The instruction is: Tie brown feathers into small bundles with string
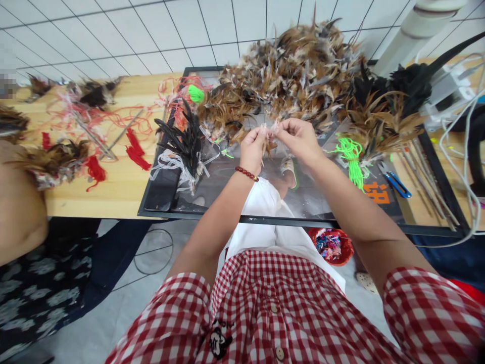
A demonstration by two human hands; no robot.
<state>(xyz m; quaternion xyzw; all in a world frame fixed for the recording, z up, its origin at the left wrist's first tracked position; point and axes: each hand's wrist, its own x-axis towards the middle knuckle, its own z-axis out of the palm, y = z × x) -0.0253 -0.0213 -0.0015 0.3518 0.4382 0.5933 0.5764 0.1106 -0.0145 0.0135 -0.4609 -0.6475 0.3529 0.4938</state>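
Observation:
My left hand (253, 146) and my right hand (297, 136) meet above the glass table top (265, 194), both pinched on a small bunch of pale and brown feathers (270, 132) held between them. A red bead bracelet circles my left wrist. Just beyond my hands lies a big heap of brown and white feathers (291, 76). A bundle of black feathers (185, 139) tied with white strips lies to the left of my left hand.
Green cord (350, 159) and blue snips (396, 183) lie right of my hands, near dark feather bunches on sticks (382, 114). Red thread (134, 149) litters the wooden table (113, 192) on the left. Another person sits at the left edge (18, 202). A red bowl (331, 245) stands on the floor.

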